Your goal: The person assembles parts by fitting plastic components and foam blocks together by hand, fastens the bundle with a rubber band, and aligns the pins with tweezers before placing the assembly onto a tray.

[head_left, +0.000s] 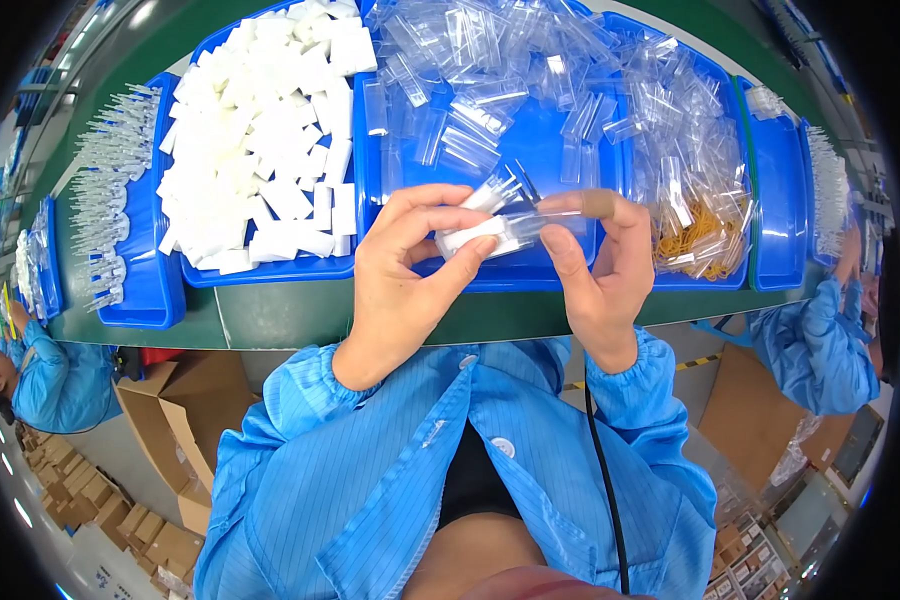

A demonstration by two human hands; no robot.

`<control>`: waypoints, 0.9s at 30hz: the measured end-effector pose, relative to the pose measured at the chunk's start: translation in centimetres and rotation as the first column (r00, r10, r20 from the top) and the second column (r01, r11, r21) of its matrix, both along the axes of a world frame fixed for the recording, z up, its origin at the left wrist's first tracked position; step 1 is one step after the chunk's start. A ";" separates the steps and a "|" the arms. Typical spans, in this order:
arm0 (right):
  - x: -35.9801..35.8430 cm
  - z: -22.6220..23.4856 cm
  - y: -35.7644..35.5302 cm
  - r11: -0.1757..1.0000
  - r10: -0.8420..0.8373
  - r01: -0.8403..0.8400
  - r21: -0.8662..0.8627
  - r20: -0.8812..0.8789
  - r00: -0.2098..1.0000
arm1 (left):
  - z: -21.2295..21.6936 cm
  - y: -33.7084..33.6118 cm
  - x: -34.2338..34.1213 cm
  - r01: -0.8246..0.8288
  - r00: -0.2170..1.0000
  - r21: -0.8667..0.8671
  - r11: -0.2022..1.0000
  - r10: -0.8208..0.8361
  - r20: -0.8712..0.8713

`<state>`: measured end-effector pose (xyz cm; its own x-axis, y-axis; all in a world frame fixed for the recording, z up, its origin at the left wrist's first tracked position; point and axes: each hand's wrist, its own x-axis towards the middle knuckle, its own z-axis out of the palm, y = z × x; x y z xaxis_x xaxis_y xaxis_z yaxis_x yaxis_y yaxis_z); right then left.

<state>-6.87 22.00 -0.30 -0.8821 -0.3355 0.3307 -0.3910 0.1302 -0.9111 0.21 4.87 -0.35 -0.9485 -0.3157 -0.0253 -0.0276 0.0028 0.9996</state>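
Note:
My left hand (405, 270) pinches a small white foam block (467, 236) between thumb and fingers. My right hand (600, 265) holds a clear plastic case (525, 228) by its right end. The block's end sits in the case's open left end. A second clear piece (495, 192) sticks up behind the fingers. Both hands hover over the near edge of the middle blue tray (530, 150), which holds many clear plastic cases.
A blue tray (260, 270) of white foam blocks lies left of my hands. Further left, a tray (135, 300) carries clear tubes. To the right are bagged parts with yellow rubber bands (705, 230). Two people in blue coats (50, 385) (820, 340) work at either side. Cardboard boxes stand below.

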 end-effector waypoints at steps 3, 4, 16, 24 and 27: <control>0.0 0.3 0.1 1.000 -0.023 0.023 0.008 -0.002 1.000 | -0.1 0.1 -0.1 -0.002 1.000 0.008 1.000 0.002 -0.011; 0.1 0.4 0.0 1.000 -0.021 0.021 0.009 -0.004 1.000 | -0.1 0.1 -0.1 -0.003 1.000 0.010 1.000 0.003 -0.024; 1.4 -0.5 -0.5 0.981 -0.004 0.053 -0.185 0.257 0.967 | -0.5 0.4 0.5 -0.011 0.997 0.023 1.000 0.012 -0.071; 1.3 -0.7 0.0 0.989 -0.020 0.042 -0.144 0.149 0.989 | -0.3 0.4 0.4 -0.016 0.980 -0.295 0.955 -0.044 -0.196; 1.3 -0.3 -0.1 0.991 -0.019 0.044 -0.129 0.188 0.982 | 0.1 0.3 0.4 -0.027 0.979 -0.335 0.942 -0.043 -0.199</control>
<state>-5.55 21.87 -0.56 -0.9418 -0.2704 0.1996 -0.2109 0.0132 -0.9774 0.66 5.16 -0.29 -0.9253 -0.2654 0.2707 0.1742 0.3366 0.9254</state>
